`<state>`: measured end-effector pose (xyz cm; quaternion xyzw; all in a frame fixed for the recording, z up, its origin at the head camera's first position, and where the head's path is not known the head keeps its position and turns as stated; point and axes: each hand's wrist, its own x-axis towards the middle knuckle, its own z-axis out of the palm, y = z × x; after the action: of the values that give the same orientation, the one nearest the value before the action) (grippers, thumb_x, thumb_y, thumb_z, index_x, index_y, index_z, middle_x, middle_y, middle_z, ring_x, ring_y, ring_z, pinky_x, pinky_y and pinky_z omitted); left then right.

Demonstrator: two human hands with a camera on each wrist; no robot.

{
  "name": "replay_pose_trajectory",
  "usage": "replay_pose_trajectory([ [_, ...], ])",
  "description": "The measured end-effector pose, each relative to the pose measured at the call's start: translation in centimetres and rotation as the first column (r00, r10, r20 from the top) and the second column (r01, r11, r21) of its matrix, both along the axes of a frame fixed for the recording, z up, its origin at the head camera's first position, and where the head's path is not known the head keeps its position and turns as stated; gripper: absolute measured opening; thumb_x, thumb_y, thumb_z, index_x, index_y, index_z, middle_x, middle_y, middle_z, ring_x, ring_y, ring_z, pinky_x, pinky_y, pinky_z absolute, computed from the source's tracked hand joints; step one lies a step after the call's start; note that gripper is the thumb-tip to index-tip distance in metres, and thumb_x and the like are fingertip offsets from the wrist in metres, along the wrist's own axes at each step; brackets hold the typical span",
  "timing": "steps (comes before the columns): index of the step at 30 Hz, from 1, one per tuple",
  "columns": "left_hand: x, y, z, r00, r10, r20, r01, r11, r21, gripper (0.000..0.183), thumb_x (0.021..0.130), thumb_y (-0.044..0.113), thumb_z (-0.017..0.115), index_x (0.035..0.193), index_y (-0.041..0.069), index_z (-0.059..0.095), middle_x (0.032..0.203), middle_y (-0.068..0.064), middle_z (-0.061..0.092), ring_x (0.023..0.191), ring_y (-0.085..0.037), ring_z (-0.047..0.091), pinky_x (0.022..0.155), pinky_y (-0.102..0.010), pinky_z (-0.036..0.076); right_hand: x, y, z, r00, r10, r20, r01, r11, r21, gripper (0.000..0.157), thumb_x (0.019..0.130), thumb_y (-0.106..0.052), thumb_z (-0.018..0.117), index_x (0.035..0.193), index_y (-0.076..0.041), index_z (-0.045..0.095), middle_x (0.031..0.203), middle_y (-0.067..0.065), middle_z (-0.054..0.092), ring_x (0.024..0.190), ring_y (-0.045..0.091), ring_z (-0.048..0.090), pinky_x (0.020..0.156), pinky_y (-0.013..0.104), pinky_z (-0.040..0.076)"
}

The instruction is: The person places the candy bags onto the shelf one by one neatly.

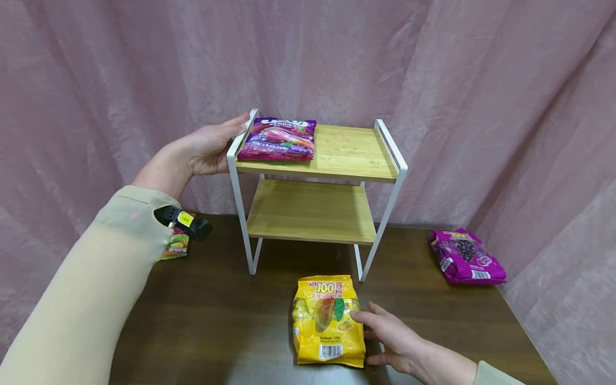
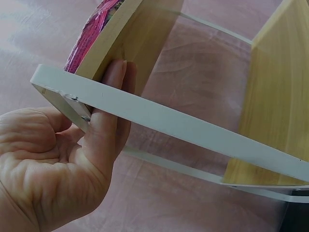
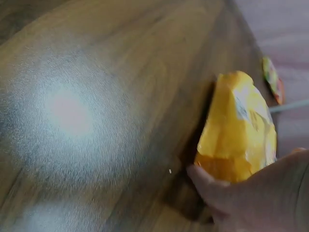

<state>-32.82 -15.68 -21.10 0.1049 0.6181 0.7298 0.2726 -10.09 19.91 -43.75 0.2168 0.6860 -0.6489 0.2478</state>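
A small two-tier shelf (image 1: 317, 235) with wooden boards and a white metal frame stands on the table. My left hand (image 1: 216, 141) grips the top of its left side; in the left wrist view, fingers (image 2: 113, 75) of it reach past the white bar beneath the upper board. On that board, at the left, lies a purple berry candy bag (image 1: 281, 140). A yellow mango candy bag (image 1: 329, 321) lies on the table in front of the shelf. My right hand (image 1: 394, 339) is at its right edge, fingers extended, one fingertip over the bag's front.
Toward the table's right edge lies a purple grape candy bag (image 1: 467, 256). Another colourful bag (image 1: 177, 243) sits at the left, partly hidden behind my left sleeve. Pink curtain (image 1: 327, 59) hangs behind the dark wooden table (image 1: 202, 321).
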Motion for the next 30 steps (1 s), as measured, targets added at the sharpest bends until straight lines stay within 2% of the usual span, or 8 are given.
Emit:
replay_pose_trajectory([
  [4, -0.1, 0.1, -0.2, 1.000, 0.004, 0.006, -0.004, 1.000, 0.005, 0.059, 0.110, 0.036, 0.038, 0.161, 0.053, 0.012, 0.112, -0.014, 0.069, 0.080, -0.021, 0.075, 0.068, -0.034, 0.064, -0.2, -1.0, -0.6, 1.000, 0.023, -0.007, -0.022, 0.996, 0.086, 0.103, 0.095, -0.040, 0.072, 0.159, 0.007, 0.006, 0.136, 0.035, 0.049, 0.111, 0.038, 0.060, 0.085, 0.062, 0.057],
  [6, -0.1, 0.2, -0.4, 1.000, 0.005, 0.006, -0.006, 1.000, 0.002, 0.059, 0.110, 0.036, 0.038, 0.161, 0.054, 0.012, 0.112, -0.014, 0.070, 0.080, -0.021, 0.075, 0.067, -0.033, 0.064, -0.3, -1.1, -1.2, 0.999, 0.037, -0.024, -0.035, 0.996, 0.079, 0.101, 0.094, -0.039, 0.074, 0.159, 0.005, 0.010, 0.125, 0.027, 0.060, 0.098, 0.030, 0.068, 0.080, 0.054, 0.061],
  [9, -0.2, 0.3, -0.5, 1.000, 0.005, 0.006, -0.005, 1.000, -0.003, 0.059, 0.110, 0.036, 0.038, 0.160, 0.054, 0.011, 0.110, -0.014, 0.071, 0.080, -0.021, 0.075, 0.067, -0.033, 0.064, -0.3, -1.1, -1.6, 0.997, 0.047, -0.056, -0.044, 0.997, 0.058, 0.099, 0.093, -0.032, 0.077, 0.158, 0.004, 0.011, 0.110, 0.018, 0.068, 0.087, 0.027, 0.072, 0.074, 0.047, 0.064],
  [12, -0.3, 0.5, -0.6, 1.000, 0.008, 0.006, -0.008, 1.000, 0.003, 0.059, 0.110, 0.036, 0.038, 0.160, 0.054, 0.012, 0.110, -0.014, 0.071, 0.080, -0.021, 0.075, 0.066, -0.033, 0.064, -0.3, -1.3, -1.8, 0.996, 0.040, -0.081, -0.035, 0.997, 0.068, 0.097, 0.092, -0.019, 0.078, 0.158, 0.005, 0.011, 0.107, 0.018, 0.068, 0.084, 0.029, 0.073, 0.072, 0.045, 0.064],
  [18, -0.7, 1.0, -0.6, 1.000, 0.010, 0.003, -0.010, 1.000, 0.001, 0.059, 0.111, 0.036, 0.037, 0.161, 0.053, 0.012, 0.109, -0.014, 0.070, 0.079, -0.021, 0.075, 0.066, -0.033, 0.064, -0.9, -1.3, -2.1, 0.994, -0.001, -0.107, 0.014, 0.993, 0.118, 0.097, 0.085, -0.003, 0.081, 0.153, 0.014, 0.014, 0.127, 0.031, 0.051, 0.087, 0.026, 0.070, 0.077, 0.041, 0.063],
  [24, -0.8, 1.1, -0.7, 1.000, 0.022, 0.011, -0.022, 1.000, -0.006, 0.059, 0.111, 0.037, 0.035, 0.161, 0.053, 0.009, 0.106, -0.013, 0.070, 0.077, -0.020, 0.074, 0.067, -0.033, 0.064, -1.3, -0.9, -2.3, 0.995, 0.008, -0.104, 0.006, 0.991, 0.135, 0.092, 0.086, -0.004, 0.081, 0.149, 0.018, 0.019, 0.111, 0.025, 0.064, 0.086, 0.026, 0.071, 0.079, 0.039, 0.063],
  [26, -0.8, 1.1, -0.7, 1.000, 0.020, 0.010, -0.020, 1.000, -0.005, 0.059, 0.111, 0.037, 0.035, 0.161, 0.052, 0.007, 0.107, -0.012, 0.070, 0.077, -0.019, 0.074, 0.068, -0.033, 0.064, -1.1, -0.8, -2.3, 0.995, 0.008, -0.103, 0.003, 0.994, 0.106, 0.090, 0.087, -0.004, 0.080, 0.150, 0.017, 0.018, 0.107, 0.022, 0.067, 0.086, 0.027, 0.072, 0.078, 0.039, 0.063],
  [30, -0.8, 1.1, -0.7, 1.000, 0.012, 0.013, -0.012, 1.000, 0.000, 0.059, 0.111, 0.037, 0.036, 0.161, 0.054, 0.009, 0.108, -0.013, 0.071, 0.078, -0.019, 0.075, 0.067, -0.032, 0.064, -0.8, -0.9, -2.1, 0.994, -0.014, -0.112, 0.016, 1.000, 0.013, 0.090, 0.091, -0.002, 0.074, 0.155, 0.010, 0.013, 0.113, 0.024, 0.065, 0.087, 0.029, 0.073, 0.077, 0.043, 0.064],
])
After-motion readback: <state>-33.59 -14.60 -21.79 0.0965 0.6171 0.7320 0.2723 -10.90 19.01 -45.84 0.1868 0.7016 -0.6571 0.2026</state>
